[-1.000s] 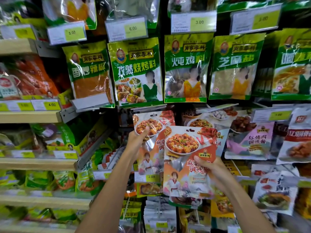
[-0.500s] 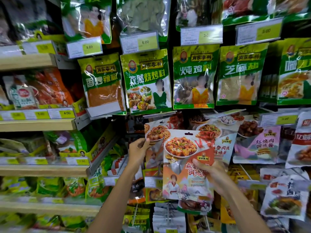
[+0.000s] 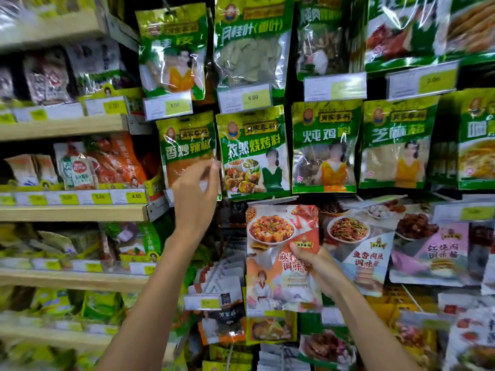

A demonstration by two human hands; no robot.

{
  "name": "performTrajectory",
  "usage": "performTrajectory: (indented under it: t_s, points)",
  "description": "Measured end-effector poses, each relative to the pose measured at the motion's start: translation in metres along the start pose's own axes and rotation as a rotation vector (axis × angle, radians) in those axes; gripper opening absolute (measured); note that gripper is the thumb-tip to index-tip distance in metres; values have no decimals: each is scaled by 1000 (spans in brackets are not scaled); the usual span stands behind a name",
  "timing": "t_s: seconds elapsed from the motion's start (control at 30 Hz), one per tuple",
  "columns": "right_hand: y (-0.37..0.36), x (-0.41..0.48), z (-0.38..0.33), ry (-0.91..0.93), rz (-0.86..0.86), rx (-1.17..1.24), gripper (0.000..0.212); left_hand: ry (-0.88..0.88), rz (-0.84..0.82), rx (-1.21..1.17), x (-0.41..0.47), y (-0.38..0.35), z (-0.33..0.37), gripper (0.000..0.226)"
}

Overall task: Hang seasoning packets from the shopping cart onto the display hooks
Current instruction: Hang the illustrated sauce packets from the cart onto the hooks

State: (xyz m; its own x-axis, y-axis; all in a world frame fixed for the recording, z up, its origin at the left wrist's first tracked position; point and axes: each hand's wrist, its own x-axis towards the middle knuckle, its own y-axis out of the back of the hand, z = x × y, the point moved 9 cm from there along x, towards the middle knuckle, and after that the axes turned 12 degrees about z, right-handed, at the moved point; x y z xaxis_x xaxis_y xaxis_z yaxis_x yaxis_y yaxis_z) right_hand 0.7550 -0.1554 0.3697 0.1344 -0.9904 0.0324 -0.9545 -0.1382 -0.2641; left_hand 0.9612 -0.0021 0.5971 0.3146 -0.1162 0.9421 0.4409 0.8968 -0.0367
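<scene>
Step in hand, as judged: hanging one packet in the lower hook row; completion not confirmed.

The right grip [image 3: 321, 269], a bare hand, holds the glossy orange-and-white plastic seasoning packet printed with a plate of red tofu [image 3: 270, 231]; thumb across the front at mid-height, fingers behind; the packet stands upright and faces outward.

Its top edge sits just below the green plastic packet with a barbecue picture [image 3: 253, 151] and level with the white-and-grey plastic packet showing a shredded dish [image 3: 356, 245], which is just beside it on the right.

The hook is hidden behind the packet's top; whether the hang hole is already threaded cannot be told.

The left grip [image 3: 197, 199], also a bare hand, is raised well apart from the held packet, in front of the lower corner of the green plastic packet with an orange-brown window [image 3: 187, 156]; thumb and forefinger are close together but blurred; whether they pinch or touch anything cannot be told.

The shopping cart is out of view; pale wooden shelves [image 3: 72, 212] with yellow price labels stand to the left.

Next move, as judged: bring the hole at the packet's top onto the hook tip and slide it back level; the left grip is best brought down to steady the top edge; the film is slippery and may buckle if pushed only from mid-height.
</scene>
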Motion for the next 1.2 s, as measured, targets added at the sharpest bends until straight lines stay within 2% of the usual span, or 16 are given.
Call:
performTrajectory:
  t_s: [0.1,0.27,0.47,0.6,0.83,0.87,0.97,1.13,1.2]
  points:
    - [-9,5,-3,-22,-19,-26,51,-163,72,73,44,-10,28,23]
    - [-10,7,-1,-47,-10,-70,53,-381,58,218,79,-49,52,34]
    - [-3,14,9,-82,-4,-88,44,-525,11,374,94,-91,51,44]
    - [1,23,14,-75,10,-98,58,-607,12,393,93,-104,52,44]
    - [10,42,16,-65,116,-133,87,-650,61,371,93,-104,48,43]
    - [11,45,18,-73,137,-144,85,-651,60,365,93,-104,48,43]
    - [8,54,17,-85,166,-113,62,-649,52,357,92,-104,46,44]
    - [10,66,10,-78,307,-199,55,-643,17,345,94,-106,43,46]
    - [11,67,7,-69,336,-230,61,-638,0,338,95,-107,43,47]
